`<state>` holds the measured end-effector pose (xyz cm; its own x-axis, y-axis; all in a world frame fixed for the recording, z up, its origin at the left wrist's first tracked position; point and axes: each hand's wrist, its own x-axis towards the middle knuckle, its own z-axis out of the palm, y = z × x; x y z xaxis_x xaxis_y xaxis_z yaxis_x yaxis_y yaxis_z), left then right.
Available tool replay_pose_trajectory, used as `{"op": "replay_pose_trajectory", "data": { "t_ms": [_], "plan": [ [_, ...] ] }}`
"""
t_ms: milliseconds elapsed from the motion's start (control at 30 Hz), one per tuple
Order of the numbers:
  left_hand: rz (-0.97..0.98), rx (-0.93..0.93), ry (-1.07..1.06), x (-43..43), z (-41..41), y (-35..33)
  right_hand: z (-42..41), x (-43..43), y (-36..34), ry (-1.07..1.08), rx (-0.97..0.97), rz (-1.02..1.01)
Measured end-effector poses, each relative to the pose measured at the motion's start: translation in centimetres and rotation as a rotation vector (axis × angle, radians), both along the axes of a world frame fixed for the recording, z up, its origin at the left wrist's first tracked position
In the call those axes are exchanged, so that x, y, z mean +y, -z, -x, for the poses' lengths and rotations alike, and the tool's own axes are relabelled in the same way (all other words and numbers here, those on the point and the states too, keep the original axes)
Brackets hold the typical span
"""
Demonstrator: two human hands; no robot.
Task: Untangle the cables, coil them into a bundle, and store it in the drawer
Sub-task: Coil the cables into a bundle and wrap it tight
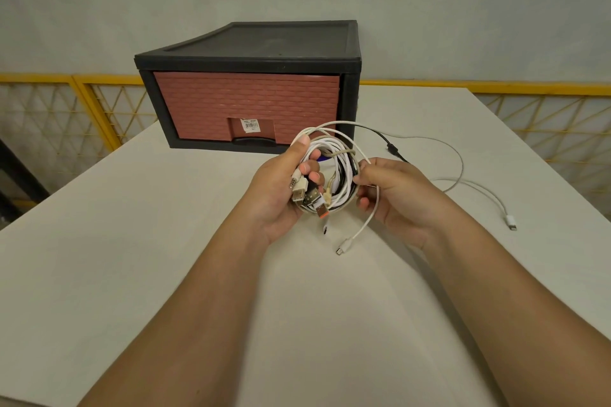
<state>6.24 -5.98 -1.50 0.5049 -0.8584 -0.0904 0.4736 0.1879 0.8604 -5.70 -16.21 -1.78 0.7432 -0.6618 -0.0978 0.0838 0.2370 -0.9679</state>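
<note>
A pale table (139, 274) fills most of the view, with a yellow mesh railing (99, 99) behind it along a grey wall. At the table's far side stands a black storage unit (251, 43) holding one drawer (244, 102), its front a reddish brick pattern with a small label above the black handle recess. The drawer is pushed fully in, so what lies inside it cannot be seen.

In front of the unit, held above the table and nearer the person, is the cable bundle (337, 172), a loose coil of white, black and cream cables wound into a ring between the two hands. The left hand (281, 188) is closed on the coil's left side, thumb on top and fingers curled through the ring, and it also pins a cluster of plugs (several USP-type metal ends and an audio jack) that stick out below its fingers. The right hand (393, 195) pinches the right side of the coil with curled fingers.

Not everything is wound in. A white cable end (357, 235) hangs from the right hand toward the table. A thin white cable (476, 190) and a black strand (390, 145) trail off to the right across the table, the white one ending in a small plug (510, 221) well apart from the hands.
</note>
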Motion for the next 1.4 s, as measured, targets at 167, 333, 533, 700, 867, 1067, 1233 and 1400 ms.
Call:
{"op": "replay_pose_trajectory", "data": {
  "t_ms": [167,333,533,700,867,1067,1233,1400],
  "plan": [
    [0.031,0.063,-0.065,-0.12,-0.12,0.01,0.17,-0.02,-0.27,-0.039,-0.012,-0.020],
    [0.082,0.155,-0.063,-0.13,-0.59,0.17,0.25,0.18,0.05,-0.098,-0.002,-0.029],
    [0.061,0.152,-0.052,-0.20,-0.91,0.37,0.03,0.04,0.14,-0.053,0.037,0.030],
    [0.056,0.127,-0.061,-0.16,-0.80,0.23,-0.03,0.19,0.10,-0.022,0.020,0.034],
    [0.048,0.116,-0.048,-0.10,-0.85,0.31,0.24,-0.12,-0.17,0.010,0.067,0.223],
    [0.052,0.130,-0.052,-0.23,-0.65,0.39,0.76,-0.56,-0.30,-0.031,0.062,0.166],
    [0.079,0.171,-0.061,-0.17,-0.53,0.23,0.51,-0.37,-0.10,-0.053,0.066,0.166],
    [0.094,0.175,-0.069,-0.21,-0.51,0.31,0.43,-0.27,0.02,-0.048,0.051,0.154]
  ]
}}
